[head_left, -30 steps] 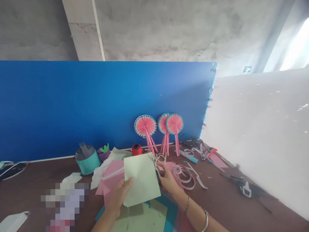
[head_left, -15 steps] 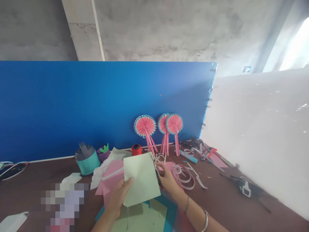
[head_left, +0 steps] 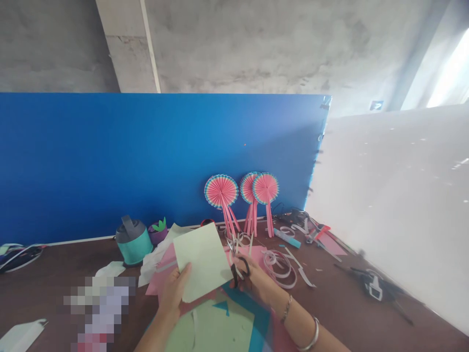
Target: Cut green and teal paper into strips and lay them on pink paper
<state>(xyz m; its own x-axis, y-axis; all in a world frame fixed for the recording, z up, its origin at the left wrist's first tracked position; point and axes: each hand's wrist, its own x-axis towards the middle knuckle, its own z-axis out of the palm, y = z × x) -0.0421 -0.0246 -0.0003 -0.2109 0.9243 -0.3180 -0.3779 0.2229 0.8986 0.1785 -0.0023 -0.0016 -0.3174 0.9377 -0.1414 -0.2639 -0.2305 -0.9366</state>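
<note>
My left hand grips a pale green sheet of paper by its lower left side, thumb on top. The sheet is held tilted above the table. In my right hand is a pair of scissors with dark handles. Its blades point up and away, beside the sheet's right edge and apart from it. Beneath both hands lie a larger pale green sheet, blue paper and pink paper. A small blue paper scrap rests on the lower green sheet.
Pink pleated paper fans with long strips lean against the blue panel. Curled paper strips and a light blue tube lie at right. A teal container and a purple pot stand at back left.
My left hand has moved the green sheet left and slightly up. The scissors have come away from the sheet's right edge, and their blades now show more clearly.
</note>
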